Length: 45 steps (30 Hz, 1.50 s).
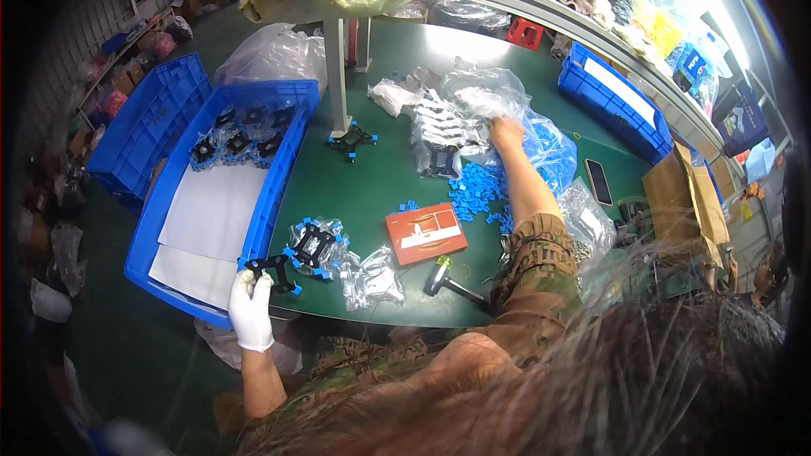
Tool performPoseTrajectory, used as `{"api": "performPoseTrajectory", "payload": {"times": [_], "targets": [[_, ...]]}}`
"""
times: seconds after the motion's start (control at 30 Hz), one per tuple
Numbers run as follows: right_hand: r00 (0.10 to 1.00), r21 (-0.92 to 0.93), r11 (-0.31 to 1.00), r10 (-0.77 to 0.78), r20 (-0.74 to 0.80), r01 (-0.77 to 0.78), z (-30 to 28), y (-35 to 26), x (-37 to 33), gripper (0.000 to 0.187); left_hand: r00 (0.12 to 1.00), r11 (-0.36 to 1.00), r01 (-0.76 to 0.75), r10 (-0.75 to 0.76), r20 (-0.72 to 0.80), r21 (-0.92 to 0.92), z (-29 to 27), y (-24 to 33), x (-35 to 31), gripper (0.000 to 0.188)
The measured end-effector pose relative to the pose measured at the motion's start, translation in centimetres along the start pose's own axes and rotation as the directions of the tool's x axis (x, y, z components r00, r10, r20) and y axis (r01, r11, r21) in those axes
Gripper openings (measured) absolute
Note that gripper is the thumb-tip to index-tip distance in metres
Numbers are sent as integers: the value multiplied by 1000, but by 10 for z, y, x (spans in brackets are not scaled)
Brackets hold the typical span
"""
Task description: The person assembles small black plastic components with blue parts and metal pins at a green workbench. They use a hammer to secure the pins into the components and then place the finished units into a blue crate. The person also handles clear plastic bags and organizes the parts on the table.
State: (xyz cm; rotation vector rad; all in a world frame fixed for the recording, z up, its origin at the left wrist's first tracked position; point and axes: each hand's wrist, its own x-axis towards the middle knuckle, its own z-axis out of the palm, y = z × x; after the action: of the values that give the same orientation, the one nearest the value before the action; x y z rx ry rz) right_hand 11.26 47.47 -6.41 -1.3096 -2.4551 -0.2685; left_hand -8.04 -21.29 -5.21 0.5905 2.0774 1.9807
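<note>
Retrieval step, apparently: your gloved left hand [251, 309] pinches a black bracket [272, 263].
Your right hand [505, 133] touches a clear bag [483, 91]; grip indeterminable. Next, likely, open it.

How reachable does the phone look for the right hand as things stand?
Probably yes: the phone lies uncovered, though the right hand is at a clear bag and would likely pass over the bluish bag.

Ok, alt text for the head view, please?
A person's white-gloved left hand holds a blue-tipped black bracket beside a blue crate; the bare right hand is at clear plastic bags, beyond loose blue pieces on a green table.
</note>
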Motion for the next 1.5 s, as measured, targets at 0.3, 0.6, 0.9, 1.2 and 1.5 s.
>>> {"api": "performPoseTrajectory", "payload": {"times": [0.3,0.6,0.9,1.2,1.5], "targets": [[959,102,991,-54,-278,85,9,9,18,42,998,996,-39,35,45,85,18,7,2,15],[1000,40,999,5,-23,-4,-6,1,-4,41,1000,999,5,-5,14,-33,10,-10,2,17],[890,909,109,-185,417,-403,-123,-52,-128,41,922,879,173,14,387,-445,13,8,-11,14],[440,943,319,-836,328,-97,-226,-204,-285,37,669,916,261,56,741,-306,65,48,-44,54],[696,872,-13,-609,381,-489,-201,-220,-272,35,917,769,284,-44,396,-572,24,5,-57,11]]}}
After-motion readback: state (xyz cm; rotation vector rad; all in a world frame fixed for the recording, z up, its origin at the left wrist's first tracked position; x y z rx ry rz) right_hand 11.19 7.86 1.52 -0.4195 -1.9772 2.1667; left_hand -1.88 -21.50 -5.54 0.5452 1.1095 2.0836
